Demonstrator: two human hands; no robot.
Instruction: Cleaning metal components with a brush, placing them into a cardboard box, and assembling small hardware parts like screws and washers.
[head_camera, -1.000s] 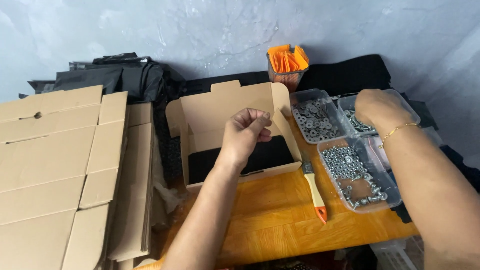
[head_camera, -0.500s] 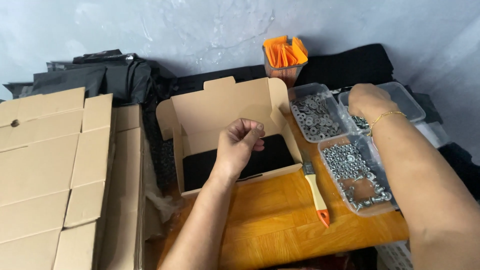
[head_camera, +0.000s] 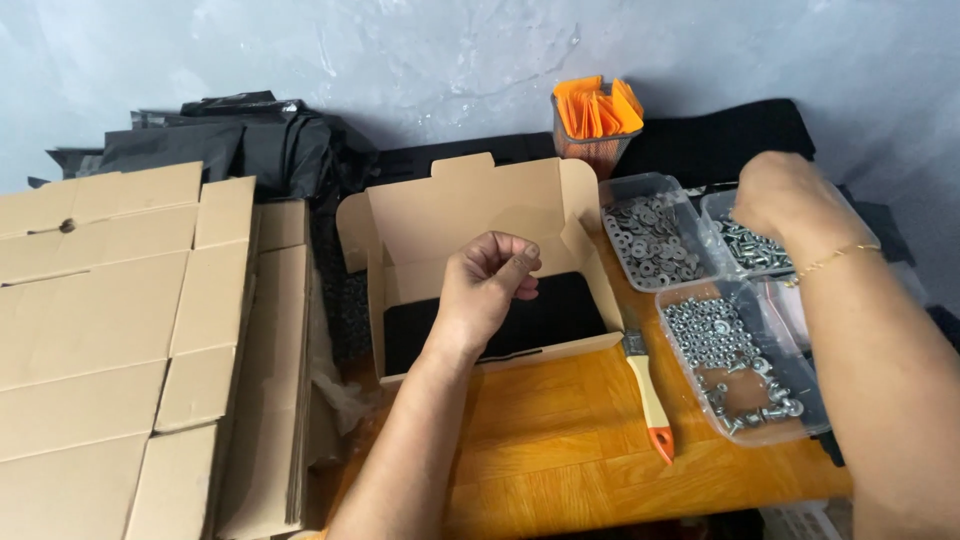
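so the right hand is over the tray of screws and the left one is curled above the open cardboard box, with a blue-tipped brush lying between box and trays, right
Not quite: the brush has an orange tip to its handle, not a blue one, as the head view shows. The rest holds: the right hand is over the tray of screws, the left hand is curled above the open cardboard box, and the brush lies between the box and the trays.

An open brown cardboard box (head_camera: 480, 270) stands on the orange wooden table (head_camera: 560, 450), a flat black pad (head_camera: 560, 315) lying inside it. Left of the box, flattened brown cardboard sheets (head_camera: 110, 330) lie stacked; behind these, crumpled black plastic bags (head_camera: 220, 145). Right of the box lies a cream-handled paintbrush (head_camera: 648, 395), then three clear plastic trays: washers (head_camera: 655, 235) behind, nuts (head_camera: 735, 350) in front, screws (head_camera: 750, 245) farthest right. Behind the box stands a mesh cup of orange cards (head_camera: 597, 120).
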